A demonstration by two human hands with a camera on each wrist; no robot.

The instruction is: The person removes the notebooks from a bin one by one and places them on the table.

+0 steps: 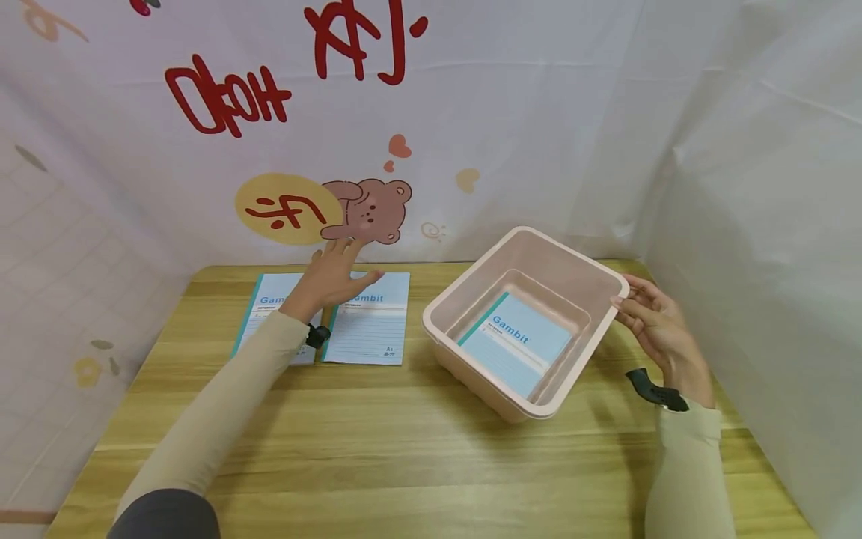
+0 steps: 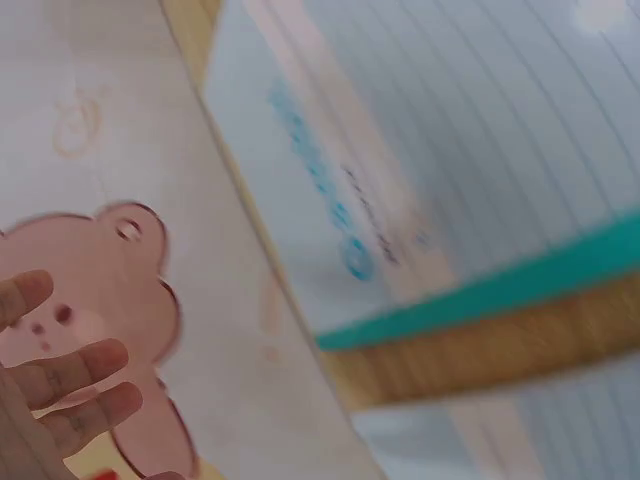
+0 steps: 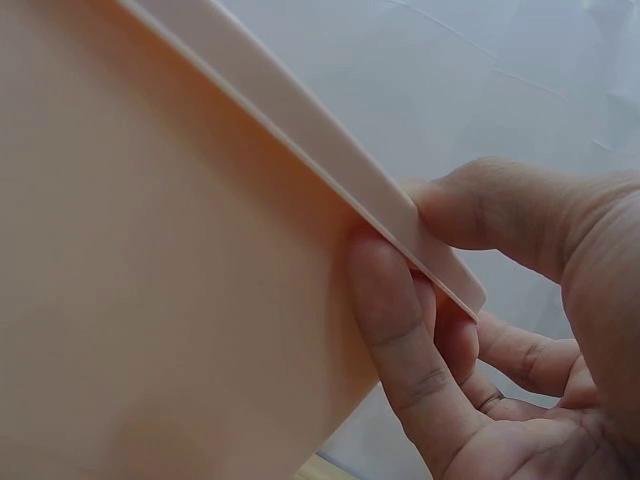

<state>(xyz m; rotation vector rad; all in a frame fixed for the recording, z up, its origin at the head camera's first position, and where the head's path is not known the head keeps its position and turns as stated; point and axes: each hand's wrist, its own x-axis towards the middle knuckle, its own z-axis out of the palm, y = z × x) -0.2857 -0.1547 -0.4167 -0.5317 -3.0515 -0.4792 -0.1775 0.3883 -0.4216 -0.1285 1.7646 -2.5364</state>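
Observation:
My right hand (image 1: 656,322) pinches the rim of a pale pink plastic basin (image 1: 450,299) at its right corner. In the right wrist view the thumb lies on top of the rim and fingers press from beneath. Inside the basin lies a light blue notebook (image 1: 521,340) marked "Gambit". Two similar notebooks lie side by side at the left: one notebook (image 1: 369,329) just right of my left wrist, another notebook (image 1: 259,318) partly hidden under the forearm. My left hand (image 1: 334,275) hovers over their upper edges, fingers spread, holding nothing.
The wood-grain table (image 1: 377,457) ends against a white printed backdrop (image 1: 539,135) with a cartoon bear (image 1: 377,213) and red characters. White sheeting (image 1: 761,224) rises close by the right hand. A patterned white cloth (image 1: 74,299) hangs along the left side.

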